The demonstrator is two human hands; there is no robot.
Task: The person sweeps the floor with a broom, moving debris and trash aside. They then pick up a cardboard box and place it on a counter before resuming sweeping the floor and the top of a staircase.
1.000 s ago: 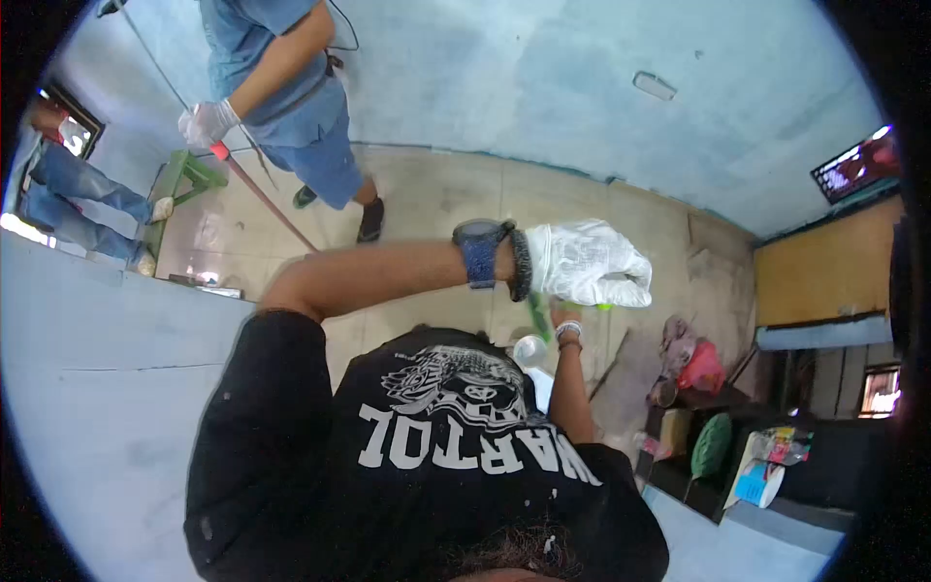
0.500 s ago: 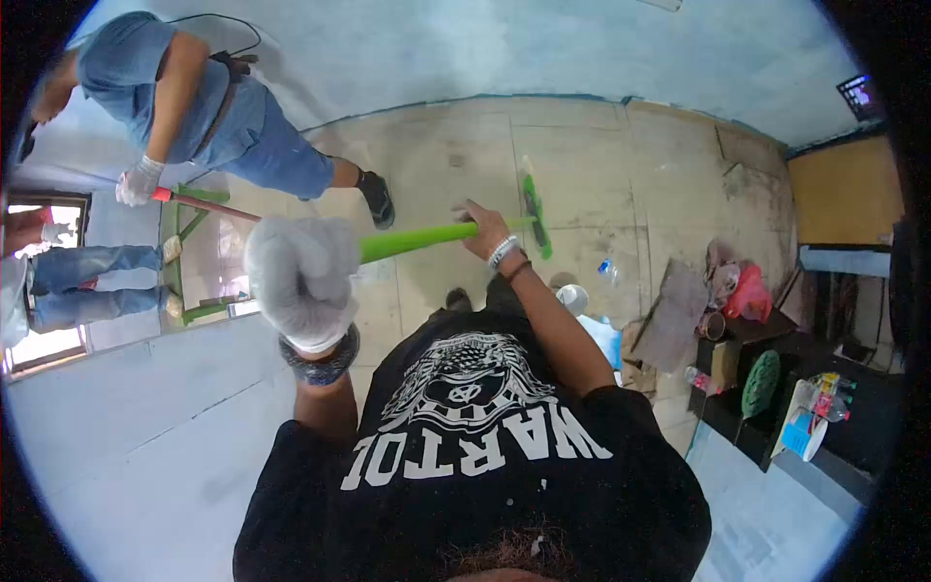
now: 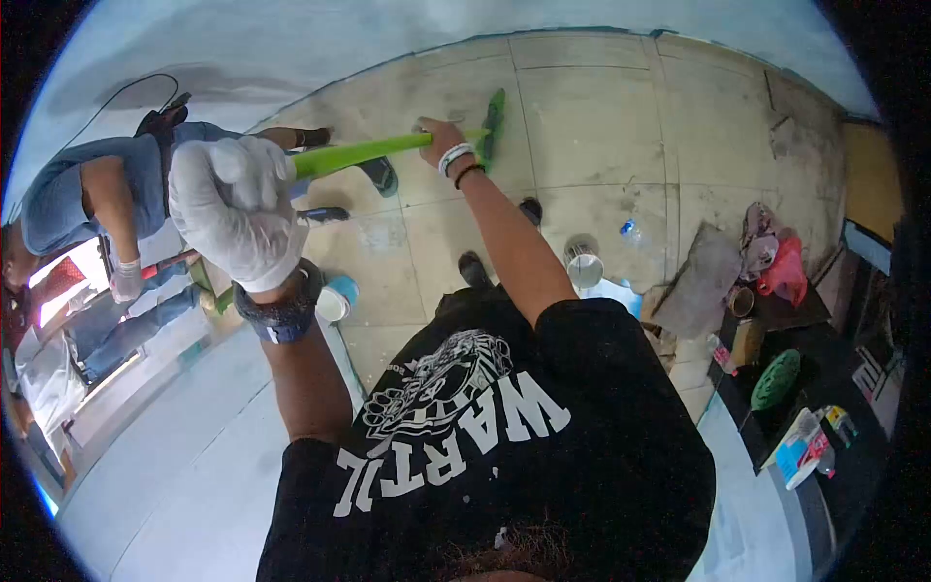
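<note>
My left hand (image 3: 238, 209), in a white glove with a dark watch and blue strap at the wrist, is closed around the near end of a bright green pole (image 3: 364, 152). My right hand (image 3: 441, 141), bare with bracelets at the wrist, grips the same pole further along. The pole ends in a flat green head (image 3: 495, 121) that rests on the beige tiled floor (image 3: 592, 126). My shoes (image 3: 475, 267) stand on the tiles below the pole.
A person in a blue shirt (image 3: 92, 194) bends at the left, gloved, holding a red-handled stick. A metal can (image 3: 585, 264), a plastic bottle (image 3: 628, 231) and a blue-and-white cup (image 3: 335, 303) sit near my feet. A red bag (image 3: 781, 272) and clutter lie right.
The view has tilted, and the pole and both hands now sit higher in the frame. The green head has shifted toward the far wall. The person in blue now appears lower at the left.
</note>
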